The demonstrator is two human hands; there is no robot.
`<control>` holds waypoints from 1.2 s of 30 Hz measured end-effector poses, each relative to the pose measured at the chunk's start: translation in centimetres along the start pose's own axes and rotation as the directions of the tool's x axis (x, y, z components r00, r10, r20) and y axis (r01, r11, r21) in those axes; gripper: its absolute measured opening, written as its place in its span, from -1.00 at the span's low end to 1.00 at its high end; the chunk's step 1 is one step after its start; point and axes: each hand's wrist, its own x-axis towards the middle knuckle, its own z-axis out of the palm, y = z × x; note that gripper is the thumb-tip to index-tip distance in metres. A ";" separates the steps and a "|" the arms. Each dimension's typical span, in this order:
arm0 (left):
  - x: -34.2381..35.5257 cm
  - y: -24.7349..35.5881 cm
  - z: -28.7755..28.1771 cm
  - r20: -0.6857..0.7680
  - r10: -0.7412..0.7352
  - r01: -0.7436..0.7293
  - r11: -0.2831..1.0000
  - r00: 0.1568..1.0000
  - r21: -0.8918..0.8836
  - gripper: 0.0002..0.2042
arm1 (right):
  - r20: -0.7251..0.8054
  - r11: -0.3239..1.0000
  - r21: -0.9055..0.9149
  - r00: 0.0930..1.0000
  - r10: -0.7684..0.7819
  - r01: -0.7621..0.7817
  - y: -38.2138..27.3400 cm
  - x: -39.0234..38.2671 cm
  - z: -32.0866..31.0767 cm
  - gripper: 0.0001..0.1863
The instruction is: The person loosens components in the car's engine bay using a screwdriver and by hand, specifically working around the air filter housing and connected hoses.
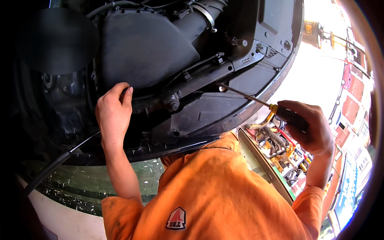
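My right hand (pixel 310 128) is closed round the dark handle of a screwdriver (pixel 248 96) with a yellow collar. Its long thin shaft slants up and left, and the tip reaches a gap in the black front panel (pixel 200 110) of a vehicle, beside a small pale round spot. My left hand (pixel 115 110) is over the near edge of the engine bay, by the front corner of a large black box-shaped cover (pixel 144 46). Its thumb and index finger are bent close together. The other fingers are mostly hidden, and I cannot make out what they hold.
A black crossbar (pixel 192 84) with a thin hose runs past the cover. A ribbed duct with a metal clamp (pixel 206 16) lies behind. At left, a black strut with a thin rod (pixel 52 164) slants upward. Mixed tools and parts (pixel 286 152) fill a bench at right.
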 end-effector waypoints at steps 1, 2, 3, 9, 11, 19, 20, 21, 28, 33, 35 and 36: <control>0.1 0.1 0.0 0.031 -0.032 0.032 0.999 0.999 0.007 -0.81 | 0.000 0.998 0.060 0.999 0.035 -0.035 0.2 -0.3 0.8 -0.54; 0.3 0.3 0.0 0.062 -0.053 0.052 0.998 0.997 0.018 -0.81 | -0.007 0.990 0.124 0.998 0.070 -0.069 0.4 -0.7 2.1 -0.54; 0.4 0.3 -0.1 0.088 -0.085 0.083 0.996 0.993 0.027 -0.81 | -0.032 0.973 0.219 0.996 0.086 -0.077 1.3 -0.8 3.5 -0.54; 0.6 0.5 0.5 0.132 -0.039 0.033 0.998 0.990 0.052 -0.81 | 0.090 0.888 0.421 0.983 0.163 -0.186 1.2 4.2 7.4 -0.49; 0.5 0.3 0.5 0.141 -0.043 0.036 0.998 0.989 0.053 -0.80 | 0.111 0.833 0.509 0.976 0.187 -0.218 1.7 6.0 8.7 -0.51; 0.5 0.1 0.3 0.134 0.017 -0.021 0.999 0.991 0.031 -0.83 | 0.158 0.757 0.577 0.951 0.265 -0.307 2.4 8.9 11.6 -0.52; 0.4 0.1 0.3 0.134 0.023 -0.028 0.999 0.991 0.032 -0.84 | 0.211 0.701 0.616 0.932 0.294 -0.360 2.3 9.1 11.8 -0.52; 0.4 0.2 0.3 0.137 0.018 -0.023 0.999 0.990 0.032 -0.84 | 0.264 0.639 0.649 0.910 0.320 -0.413 2.2 9.3 12.0 -0.52; 0.5 0.2 0.3 0.137 0.012 -0.017 0.999 0.991 0.031 -0.84 | 0.054 0.787 0.560 0.959 0.278 -0.260 1.7 9.9 12.4 -0.57; 0.4 -0.3 0.6 0.108 0.060 -0.065 0.997 0.992 0.043 -0.81 | 0.086 0.758 0.567 0.938 0.335 -0.323 1.2 9.6 12.3 -0.58; 0.4 -0.2 0.6 0.110 0.054 -0.059 0.997 0.992 0.043 -0.81 | 0.063 0.754 0.589 0.947 0.314 -0.290 1.4 9.5 12.7 -0.58; 0.4 -0.1 0.6 0.109 0.057 -0.062 0.997 0.992 0.042 -0.81 | 0.052 0.752 0.600 0.952 0.303 -0.272 1.5 9.4 12.8 -0.58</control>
